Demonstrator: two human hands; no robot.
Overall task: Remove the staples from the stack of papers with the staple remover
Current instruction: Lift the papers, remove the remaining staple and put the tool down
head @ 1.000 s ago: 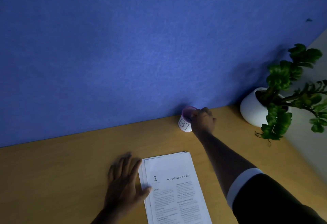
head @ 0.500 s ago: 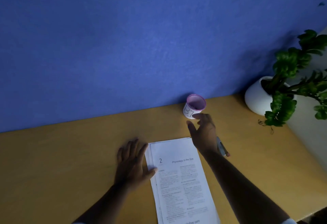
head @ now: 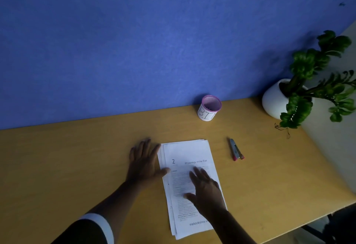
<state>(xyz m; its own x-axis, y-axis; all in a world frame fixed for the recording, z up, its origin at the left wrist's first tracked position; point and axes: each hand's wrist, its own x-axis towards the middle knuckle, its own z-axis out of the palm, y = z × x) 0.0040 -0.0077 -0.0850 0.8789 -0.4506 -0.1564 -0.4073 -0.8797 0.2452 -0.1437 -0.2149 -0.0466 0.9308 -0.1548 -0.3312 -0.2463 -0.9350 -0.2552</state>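
Note:
A stack of printed papers (head: 187,153) lies in the middle of the wooden desk (head: 77,157), its sheets slightly fanned out. My left hand (head: 143,162) rests flat on the desk beside the stack's left edge, the thumb touching the paper. Over the middle of the top page sits my right hand (head: 205,189), fingers spread and holding nothing. The staple remover (head: 235,149), a slim grey tool with pink ends, lies on the desk to the right of the stack, apart from both hands. No staple is visible on the pages.
A small pink-rimmed cup labelled "BIN" (head: 209,108) stands at the back against the blue partition (head: 154,41). A white pot with a green plant (head: 277,99) sits at the back right corner. The desk's right edge slants past the plant.
My right hand has drawn back from the bin cup, left the staple remover on the desk, and come down onto the papers. The left hand has stayed beside the stack.

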